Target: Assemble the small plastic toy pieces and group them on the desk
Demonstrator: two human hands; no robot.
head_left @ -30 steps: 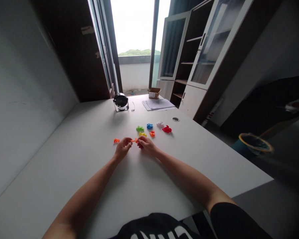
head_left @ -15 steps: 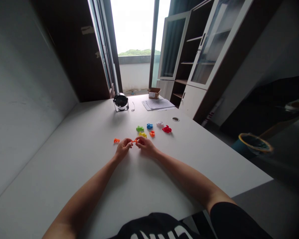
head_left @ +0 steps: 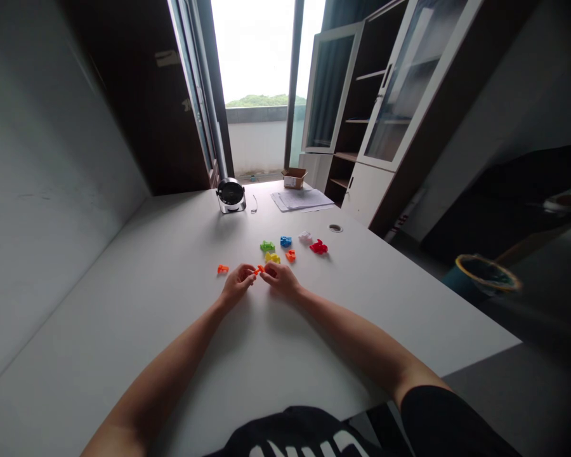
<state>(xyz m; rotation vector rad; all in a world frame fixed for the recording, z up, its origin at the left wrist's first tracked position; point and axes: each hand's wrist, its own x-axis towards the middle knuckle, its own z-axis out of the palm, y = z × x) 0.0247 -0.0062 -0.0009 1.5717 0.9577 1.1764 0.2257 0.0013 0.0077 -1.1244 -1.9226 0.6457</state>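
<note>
Between my two hands is a small orange plastic piece (head_left: 259,270), low over the white table (head_left: 190,355). My left hand (head_left: 238,281) pinches its left end with thumb and fingers. The fingers of my right hand (head_left: 279,279) close on its right end. Another orange piece (head_left: 223,269) lies just left of my left hand. Beyond my right hand is a loose group: a yellow piece (head_left: 273,258), a green piece (head_left: 267,245), a blue piece (head_left: 286,241), an orange block (head_left: 290,256), a white piece (head_left: 305,237) and a red piece (head_left: 319,247).
A round black device on a metal stand (head_left: 231,194) is at the table's far side. Papers (head_left: 302,200) lie at the back right, with a small open cardboard box (head_left: 294,178) behind them. A cable hole (head_left: 335,228) is near the right edge; a bin (head_left: 471,279) stands beyond it.
The orange piece between my hands has turned, and more of it shows. My fingers have shifted slightly; the other pieces lie where they were.
</note>
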